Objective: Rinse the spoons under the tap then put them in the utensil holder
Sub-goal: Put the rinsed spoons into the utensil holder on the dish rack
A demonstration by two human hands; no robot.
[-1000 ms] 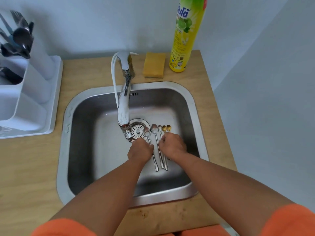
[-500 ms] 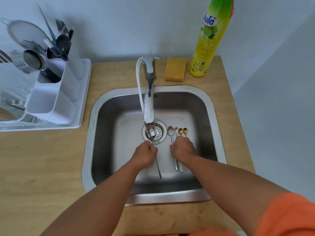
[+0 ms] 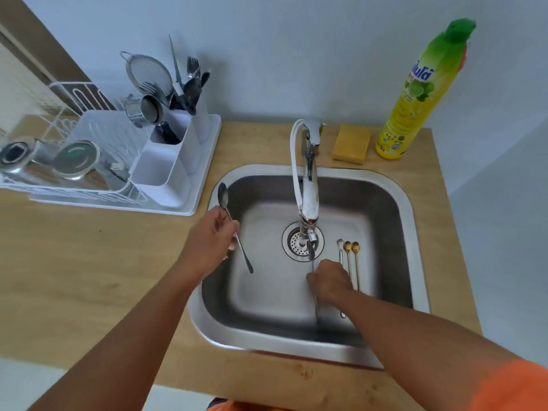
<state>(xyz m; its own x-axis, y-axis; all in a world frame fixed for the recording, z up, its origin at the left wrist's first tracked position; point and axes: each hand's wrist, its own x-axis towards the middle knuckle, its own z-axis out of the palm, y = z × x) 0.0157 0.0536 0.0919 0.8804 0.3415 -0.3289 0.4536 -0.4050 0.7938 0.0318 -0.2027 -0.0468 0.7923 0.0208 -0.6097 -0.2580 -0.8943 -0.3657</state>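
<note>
Spoon [image 3: 311,251] bowl blurred under tap [image 3: 308,185], handle part-hidden by right hand [image 3: 329,280]

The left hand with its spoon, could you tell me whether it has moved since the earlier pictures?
Yes. The left hand has carried its spoon from the drain leftward to the sink edge.

The worktop [image 3: 89,277] is pale wood grain, the sink [image 3: 400,203] brushed steel grey. Two spoons [image 3: 351,247] are gold, the others silver. The sponge [image 3: 351,143] is mustard yellow, the bottle [image 3: 415,99] yellow fading to green, the utensil holder [image 3: 175,161] white, the sleeves [image 3: 519,390] orange.
</note>
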